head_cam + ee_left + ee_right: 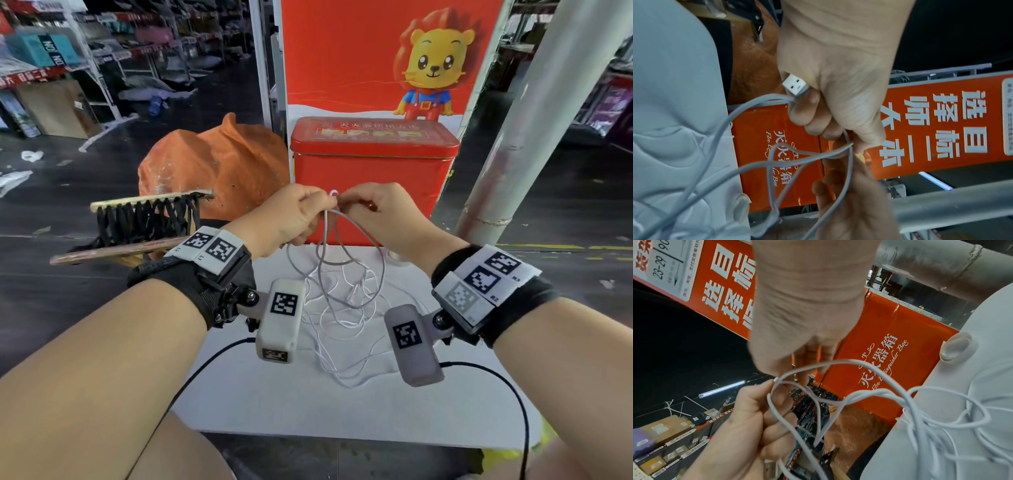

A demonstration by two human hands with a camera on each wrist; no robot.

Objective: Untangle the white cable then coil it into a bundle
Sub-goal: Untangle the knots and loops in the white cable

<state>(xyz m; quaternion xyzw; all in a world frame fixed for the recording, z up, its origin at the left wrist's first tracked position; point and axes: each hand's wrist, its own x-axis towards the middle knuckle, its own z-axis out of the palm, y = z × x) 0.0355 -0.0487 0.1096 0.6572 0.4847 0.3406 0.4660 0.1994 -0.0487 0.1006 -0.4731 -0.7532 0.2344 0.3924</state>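
The white cable (346,274) is a loose tangle of loops, partly lying on the white table (342,414) and partly lifted. My left hand (325,204) and right hand (346,202) meet above the table and both pinch the cable where a small loop sticks up. Several strands hang from the pinch down to the tangle. In the left wrist view the cable's USB plug (795,86) is tucked under the curled fingers of my left hand (830,126). In the right wrist view my right hand (807,363) pinches strands of the cable (836,402) opposite the left hand (760,415).
A red metal fire extinguisher box (373,171) stands just behind the table. An orange bag (219,164) and a wooden frame with black straps (147,216) sit at the left. A grey pillar (534,120) rises at the right. A clear tape roll (955,347) lies on the table.
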